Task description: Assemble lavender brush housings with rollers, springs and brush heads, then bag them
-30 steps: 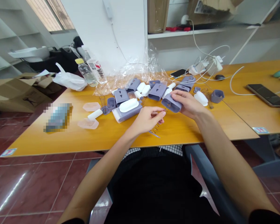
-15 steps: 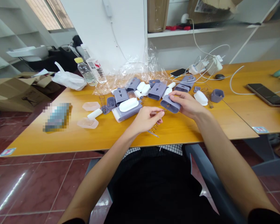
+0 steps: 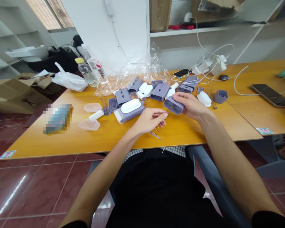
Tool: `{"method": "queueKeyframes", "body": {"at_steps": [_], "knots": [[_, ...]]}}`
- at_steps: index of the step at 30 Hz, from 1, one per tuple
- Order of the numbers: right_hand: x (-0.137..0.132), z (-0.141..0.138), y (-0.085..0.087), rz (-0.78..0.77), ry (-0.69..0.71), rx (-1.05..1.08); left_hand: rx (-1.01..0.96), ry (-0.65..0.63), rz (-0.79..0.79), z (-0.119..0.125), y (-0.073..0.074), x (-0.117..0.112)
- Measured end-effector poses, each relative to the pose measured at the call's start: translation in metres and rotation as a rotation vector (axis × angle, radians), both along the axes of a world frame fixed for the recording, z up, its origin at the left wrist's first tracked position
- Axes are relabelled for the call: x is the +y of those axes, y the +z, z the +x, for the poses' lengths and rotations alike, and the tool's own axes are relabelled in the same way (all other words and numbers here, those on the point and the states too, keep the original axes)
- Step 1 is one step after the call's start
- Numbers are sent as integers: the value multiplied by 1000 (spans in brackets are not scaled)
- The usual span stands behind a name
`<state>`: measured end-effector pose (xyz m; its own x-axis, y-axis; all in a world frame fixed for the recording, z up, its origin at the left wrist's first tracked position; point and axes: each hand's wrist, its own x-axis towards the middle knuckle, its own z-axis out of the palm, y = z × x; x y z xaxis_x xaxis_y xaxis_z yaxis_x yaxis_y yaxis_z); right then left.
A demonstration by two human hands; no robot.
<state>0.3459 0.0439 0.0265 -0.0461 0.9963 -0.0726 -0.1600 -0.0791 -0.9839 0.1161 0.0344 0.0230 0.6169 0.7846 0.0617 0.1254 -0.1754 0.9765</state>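
Note:
My right hand [image 3: 191, 106] is shut on a lilac-grey plastic housing [image 3: 173, 105], its fingers over the top. My left hand [image 3: 148, 122] pinches a thin coil spring [image 3: 156, 129] just in front of that housing. The spring's middle is hidden by my fingers, and its upper end [image 3: 169, 110] shows close to the housing's edge. A small metal strip [image 3: 155, 135] lies on the wooden table [image 3: 180, 126] under the spring's lower end, or is joined to it; I cannot tell which. Both hands are above the orange table top.
Several lilac housings, white brushes, white caps, springs and pink translucent trays lie left and ahead of my hands. Behind them are crumpled clear plastic, bottles and a white bag. Phones, cables and a mouse sit to the right. A pixelated object lies at left.
The view has shifted slightly, so the table items sit a little higher in the frame. My hands, the housing and the spring stay in almost the same grip and position.

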Motion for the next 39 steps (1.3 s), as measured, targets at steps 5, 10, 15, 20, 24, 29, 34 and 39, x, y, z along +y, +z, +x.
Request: {"method": "queueKeyframes", "body": {"at_steps": [5, 10, 15, 20, 24, 29, 34, 39], "knots": [[0, 0, 0, -4, -17, 4, -4, 12, -14, 1, 0, -1], [-1, -2, 0, -12, 22, 32, -36, 29, -14, 2, 0, -2], [-1, -2, -1, -5, 33, 41, -39, 42, -21, 3, 0, -2], [-1, -3, 0, 14, 36, 26, -32, 48, -29, 4, 0, -2], [-1, -4, 0, 21, 43, 8, -25, 53, -16, 4, -1, -3], [1, -4, -2, 63, 61, -37, -8, 74, 4, 4, -4, -2], [3, -5, -5, 117, 53, -95, 6, 87, 3, 6, -3, -4], [2, -5, -5, 164, 70, -149, 2, 102, -7, 6, -2, -5]]}}
